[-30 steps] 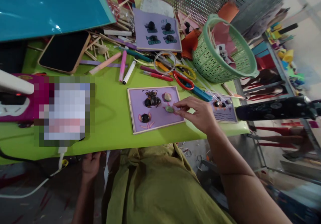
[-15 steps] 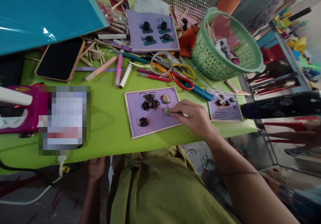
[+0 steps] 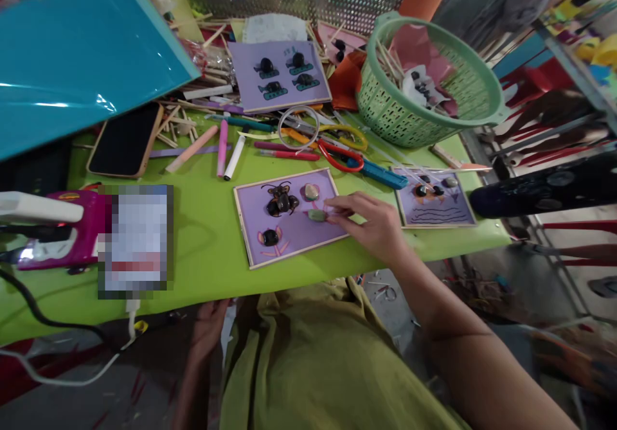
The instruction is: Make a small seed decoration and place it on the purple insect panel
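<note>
On the green tabletop lies a purple board framed with thin pale sticks. Pebble insects decorate it: a large black one, a smaller black one with pink trimmings, and a pale stone edged in pink. My right hand reaches over the board's right side, thumb and fingers pinched at the right end of a small green pebble. Pink bits show around those fingertips. Below the table's front edge hangs my left hand, its fingers partly hidden and in shadow.
Markers, red-handled scissors, a blue cutter and a tape ring lie behind the board. A green basket stands back right. Left are a phone and cables. Another framed board sits right.
More of the green pebble shows beyond my right fingertips, which remain over the same part of the board. My left hand has moved slightly right in view. The camera view has shifted.
</note>
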The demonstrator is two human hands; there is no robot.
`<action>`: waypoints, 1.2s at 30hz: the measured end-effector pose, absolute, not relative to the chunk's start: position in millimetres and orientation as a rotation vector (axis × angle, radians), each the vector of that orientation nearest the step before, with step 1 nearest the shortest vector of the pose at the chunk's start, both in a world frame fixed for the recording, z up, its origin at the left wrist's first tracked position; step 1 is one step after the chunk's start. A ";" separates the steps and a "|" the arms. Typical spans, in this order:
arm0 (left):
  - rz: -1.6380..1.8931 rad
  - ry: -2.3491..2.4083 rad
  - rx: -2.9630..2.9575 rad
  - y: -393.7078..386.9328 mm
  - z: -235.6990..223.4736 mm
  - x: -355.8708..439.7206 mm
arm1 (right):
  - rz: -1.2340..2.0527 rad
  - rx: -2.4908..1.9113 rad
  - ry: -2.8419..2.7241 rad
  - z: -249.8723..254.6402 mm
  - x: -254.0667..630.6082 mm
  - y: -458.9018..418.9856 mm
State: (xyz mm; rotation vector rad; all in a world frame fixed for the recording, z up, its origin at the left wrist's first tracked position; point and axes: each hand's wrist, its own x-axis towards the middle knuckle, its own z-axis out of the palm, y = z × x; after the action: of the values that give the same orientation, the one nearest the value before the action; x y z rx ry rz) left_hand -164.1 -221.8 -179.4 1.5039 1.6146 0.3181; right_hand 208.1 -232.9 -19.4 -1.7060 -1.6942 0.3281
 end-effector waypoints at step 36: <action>1.063 0.399 1.457 -147.5 39.9 74.7 | 0.427 -1.112 -1.972 20.0 204.9 -233.4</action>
State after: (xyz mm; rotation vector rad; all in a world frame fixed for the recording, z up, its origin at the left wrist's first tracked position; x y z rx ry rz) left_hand 74.7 -147.5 39.9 1.4570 0.3986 1.0634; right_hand 204.9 -233.4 20.0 -1.1117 -1.9718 0.4267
